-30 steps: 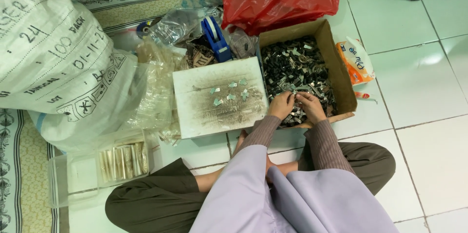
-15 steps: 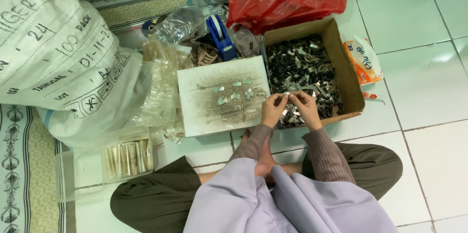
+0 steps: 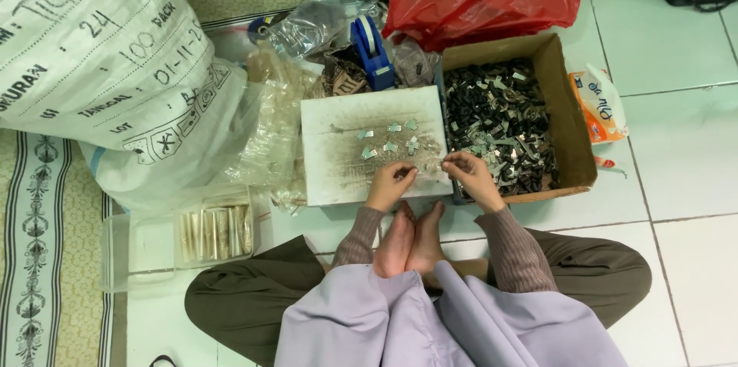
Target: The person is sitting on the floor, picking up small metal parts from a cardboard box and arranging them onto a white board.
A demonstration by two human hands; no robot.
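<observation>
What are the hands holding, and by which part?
Left hand and right hand each pinch something tiny at the fingertips over the white board; exactly what cannot be told.

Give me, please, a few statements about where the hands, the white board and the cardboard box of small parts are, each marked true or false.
1. Both hands are deep inside the red plastic bag. False: the left hand and the right hand are at the near edge of the white board.
2. The cardboard box holds many small dark and silvery parts. True.
3. A few small metal pieces lie on the white board. True.
4. The cardboard box sits to the left of the white board. False: it is beside the board on the right.
5. A blue tape dispenser stands beyond the board. True.
6. The clear plastic container is stacked on the box. False: it rests on the floor by the person's left knee.
</observation>
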